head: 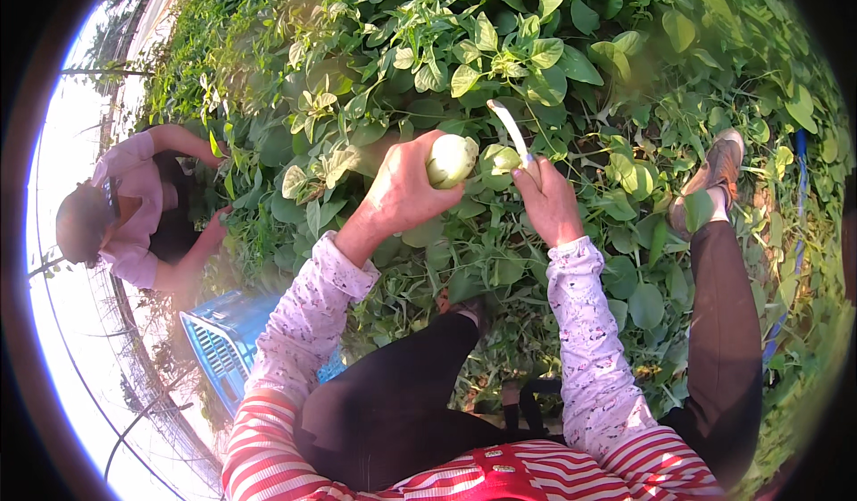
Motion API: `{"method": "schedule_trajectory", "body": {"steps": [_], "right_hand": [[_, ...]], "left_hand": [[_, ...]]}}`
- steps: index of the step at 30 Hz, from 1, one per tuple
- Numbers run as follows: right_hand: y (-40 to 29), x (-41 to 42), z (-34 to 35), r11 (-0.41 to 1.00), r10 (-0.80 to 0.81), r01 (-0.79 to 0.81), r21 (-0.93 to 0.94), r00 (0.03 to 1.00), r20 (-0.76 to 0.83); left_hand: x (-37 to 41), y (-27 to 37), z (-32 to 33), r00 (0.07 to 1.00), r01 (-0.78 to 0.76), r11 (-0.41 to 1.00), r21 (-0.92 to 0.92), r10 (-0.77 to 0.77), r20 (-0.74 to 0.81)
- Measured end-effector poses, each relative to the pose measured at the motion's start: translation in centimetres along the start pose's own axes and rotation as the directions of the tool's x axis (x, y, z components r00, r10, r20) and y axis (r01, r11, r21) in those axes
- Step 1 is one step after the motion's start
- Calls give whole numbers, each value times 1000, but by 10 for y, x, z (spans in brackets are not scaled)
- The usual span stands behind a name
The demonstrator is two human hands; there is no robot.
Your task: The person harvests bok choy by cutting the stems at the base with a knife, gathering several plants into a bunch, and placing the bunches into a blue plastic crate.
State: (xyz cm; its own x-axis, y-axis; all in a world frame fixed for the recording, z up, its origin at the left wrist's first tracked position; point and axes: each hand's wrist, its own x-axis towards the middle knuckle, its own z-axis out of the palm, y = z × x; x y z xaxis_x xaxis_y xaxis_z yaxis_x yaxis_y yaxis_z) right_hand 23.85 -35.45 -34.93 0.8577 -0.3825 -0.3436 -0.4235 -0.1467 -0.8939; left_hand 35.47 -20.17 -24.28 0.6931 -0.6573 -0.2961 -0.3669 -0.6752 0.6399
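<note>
My left hand is wrapped around a pale green, rounded fruit or vegetable with a few dark spots near its end. Opposite it, my right hand grips a slim, curved white implement, perhaps a small knife, which points up and away from me. A small round green piece is beside my right fingertips; whether I hold it or it hangs on the plant, I cannot tell. Both hands are above dense leafy plants, a short gap apart.
A blue plastic crate stands by my left arm. Farther left, another person bends with both hands at the foliage. My shoe rests among leaves on the right, near a blue hose or pipe. Wire or poles line the left side.
</note>
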Motion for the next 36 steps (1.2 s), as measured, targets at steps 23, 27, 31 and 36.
{"method": "schedule_trajectory", "body": {"steps": [23, 27, 31, 36], "right_hand": [[53, 58, -12, 965, 61, -58, -256, 998, 4], [68, 83, 13, 985, 31, -29, -170, 999, 10], [70, 90, 26, 977, 18, -2, -214, 997, 74], [65, 91, 30, 966, 128, -103, -239, 987, 94]], "left_hand": [[101, -90, 59, 956, -269, 487, 831, 33, 290], [94, -114, 67, 964, -265, 444, 856, 108, 243], [93, -123, 64, 959, -282, 455, 845, 112, 260], [91, -116, 62, 956, -292, 450, 844, 112, 271]]}}
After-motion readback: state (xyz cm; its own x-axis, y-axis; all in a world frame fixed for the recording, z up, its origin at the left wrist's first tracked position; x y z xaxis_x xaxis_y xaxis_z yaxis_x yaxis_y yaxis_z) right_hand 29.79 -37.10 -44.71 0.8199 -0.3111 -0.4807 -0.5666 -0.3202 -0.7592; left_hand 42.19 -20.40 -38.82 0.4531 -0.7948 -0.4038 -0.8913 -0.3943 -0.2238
